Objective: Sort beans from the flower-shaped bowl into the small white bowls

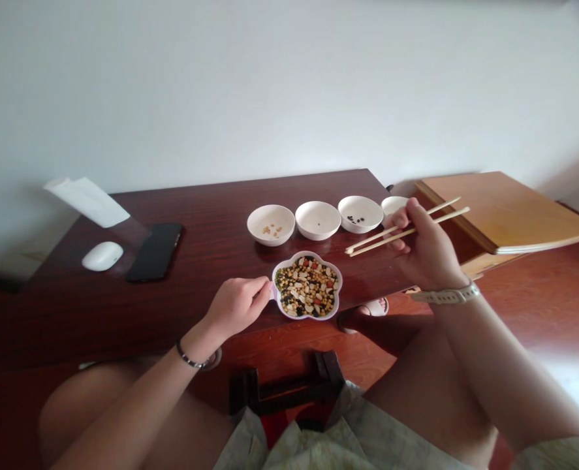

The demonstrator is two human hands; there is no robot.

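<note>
My left hand is closed on the short handle of a flower-shaped bowl at the table's near edge. Mixed beans and peanuts, dark, yellow, pale and a few red, fill this bowl. My right hand holds a pair of chopsticks, their tips pointing left above the table, to the right of the flower bowl. Behind stands a row of white bowls: the left bowl has several yellowish pieces, the second bowl one small dark speck, the third bowl several black beans. The rightmost bowl is partly hidden by my right hand.
On the left of the dark wooden table lie a black phone, a white mouse and a white paper-like packet. A lighter wooden surface stands at the right. A wall rises behind the table.
</note>
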